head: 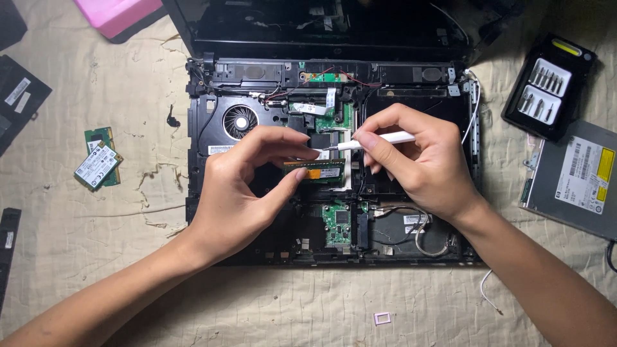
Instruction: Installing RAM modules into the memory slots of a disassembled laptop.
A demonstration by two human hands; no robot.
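Head view: the left hand [241, 186] pinches a green memory module [315, 172] between thumb and fingers, its grip closed on the module's left end, above the middle of the opened laptop chassis [199, 148]. The right hand [418, 160] grasps a white slim tool [379, 140], tip just beside the module. A round cooling fan [240, 121] sits left of the hands. Beside the chassis on the cloth-covered tabletop [96, 257]: small green circuit cards [98, 164] at left, a black bit case [547, 87] and a silver optical drive [575, 177] at right.

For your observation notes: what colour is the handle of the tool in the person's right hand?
White; the tool in the right hand shows clearly in the head view.
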